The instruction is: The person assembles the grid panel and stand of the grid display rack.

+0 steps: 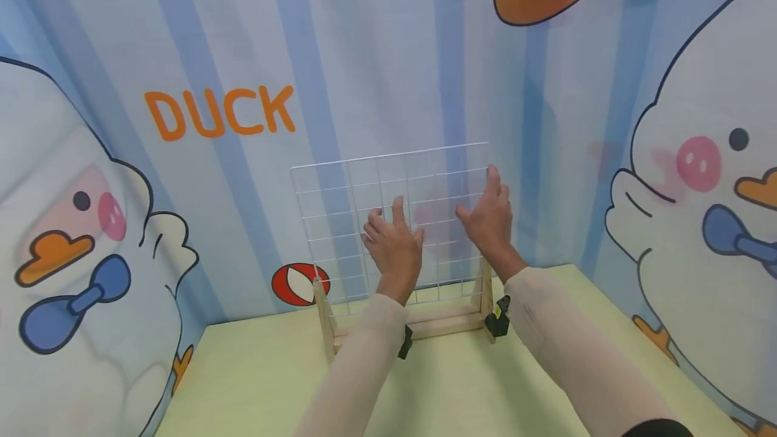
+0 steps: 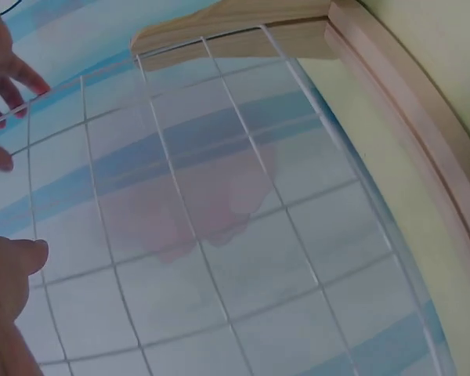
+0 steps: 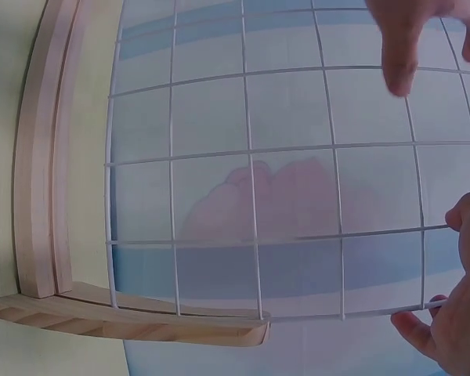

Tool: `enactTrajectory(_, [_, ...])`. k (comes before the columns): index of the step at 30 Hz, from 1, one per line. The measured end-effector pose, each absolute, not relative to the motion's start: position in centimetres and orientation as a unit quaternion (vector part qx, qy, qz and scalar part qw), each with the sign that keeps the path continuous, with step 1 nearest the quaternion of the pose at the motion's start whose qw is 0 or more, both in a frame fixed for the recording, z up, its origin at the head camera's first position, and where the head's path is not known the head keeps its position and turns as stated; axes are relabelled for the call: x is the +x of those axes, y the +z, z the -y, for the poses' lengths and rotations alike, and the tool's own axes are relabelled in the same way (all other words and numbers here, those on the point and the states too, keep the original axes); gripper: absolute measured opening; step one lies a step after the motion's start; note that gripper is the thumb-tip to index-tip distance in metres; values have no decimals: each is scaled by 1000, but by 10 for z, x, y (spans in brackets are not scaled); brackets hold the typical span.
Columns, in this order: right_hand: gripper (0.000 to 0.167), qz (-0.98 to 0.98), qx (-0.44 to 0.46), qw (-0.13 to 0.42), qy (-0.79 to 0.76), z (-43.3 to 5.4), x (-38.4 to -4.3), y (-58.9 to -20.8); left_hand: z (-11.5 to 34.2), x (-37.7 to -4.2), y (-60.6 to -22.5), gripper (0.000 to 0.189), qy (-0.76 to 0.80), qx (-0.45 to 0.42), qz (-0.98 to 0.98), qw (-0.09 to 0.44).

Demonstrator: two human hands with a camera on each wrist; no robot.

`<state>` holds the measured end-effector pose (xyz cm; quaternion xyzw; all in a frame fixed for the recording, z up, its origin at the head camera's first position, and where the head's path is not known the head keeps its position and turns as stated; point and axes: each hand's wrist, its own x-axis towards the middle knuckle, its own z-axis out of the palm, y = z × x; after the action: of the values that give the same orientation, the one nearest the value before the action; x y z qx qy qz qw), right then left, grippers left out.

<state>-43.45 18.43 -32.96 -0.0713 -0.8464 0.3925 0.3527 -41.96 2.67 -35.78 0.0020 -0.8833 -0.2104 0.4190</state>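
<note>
A white wire grid panel [image 1: 340, 214] stands upright in a wooden stand [image 1: 437, 324], leaning slightly back. My right hand [image 1: 490, 218] holds the panel's right edge, its thumb on the front side and fingers reaching round the edge wire. In the right wrist view, the right hand's fingers [image 3: 413, 333] overlap the outer wire. In front of the middle of the grid is my left hand [image 1: 396, 245], with fingers spread and nothing held. The left thumb [image 2: 27, 257] shows before the wires in the left wrist view.
A pale yellow-green tabletop [image 1: 255, 369] lies under the stand. Behind hangs a blue-striped curtain [image 1: 376, 52] printed with ducks and lettering. Black wrist devices [image 1: 498, 319] show near both sleeves.
</note>
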Motion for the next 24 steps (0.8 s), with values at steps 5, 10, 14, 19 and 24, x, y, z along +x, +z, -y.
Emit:
enactTrajectory(5, [93,848,-75,348,392,-182,-434,-327,6,-413,-345,66,-235,-9,878,417])
enactTrajectory(10, [93,848,-83,346,393,-181,-433,-327,47,-415,-331,63,-248,11,845,473])
enactTrajectory(14, [93,849,-80,343,395,-183,-433,-325,78,-414,-316,81,-262,58,839,473])
enactTrajectory(19, [93,852,-77,341,390,-186,-432,-323,101,-414,-305,102,-301,75,865,395])
enactTrajectory(24, [97,850,-64,333,403,-185,-432,-326,110,-417,-305,104,-348,72,868,347])
